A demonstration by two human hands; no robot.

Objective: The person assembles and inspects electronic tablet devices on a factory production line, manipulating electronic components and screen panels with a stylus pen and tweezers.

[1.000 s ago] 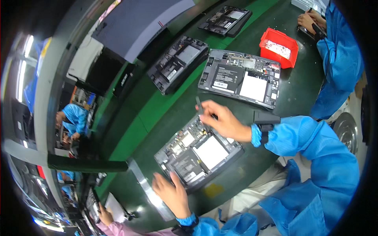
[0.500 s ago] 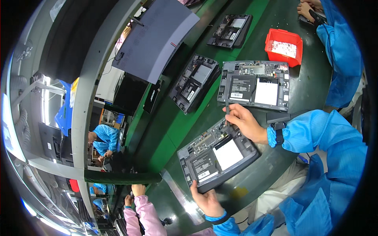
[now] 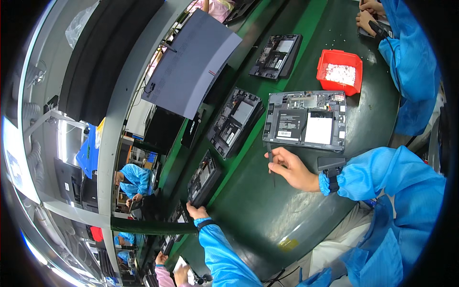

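On the green line at left, my left hand [image 3: 197, 210], fingers closed on its near end, grips an opened laptop [image 3: 202, 178] lying at a slant, its circuit parts bare. My right hand [image 3: 295, 171] is over the dark green bench, pinching slim dark tweezers [image 3: 271, 158] that point down. Just beyond that hand lies a second opened laptop [image 3: 292, 125], showing a black battery, a white panel and a circuit board. My right hand is apart from it.
Farther along the line sit two more opened laptops [image 3: 235, 119] [image 3: 276, 56]. A red bin [image 3: 340, 71] holds small white pieces. A monitor [image 3: 191, 62] overhangs the left side. Co-workers' hands [image 3: 366, 21] [image 3: 180, 276] are at far right and lower left.
My left hand has carried the laptop from the bench in front of me leftward onto the green line. My right hand has come off that laptop, tweezers still in it. The view has shifted.
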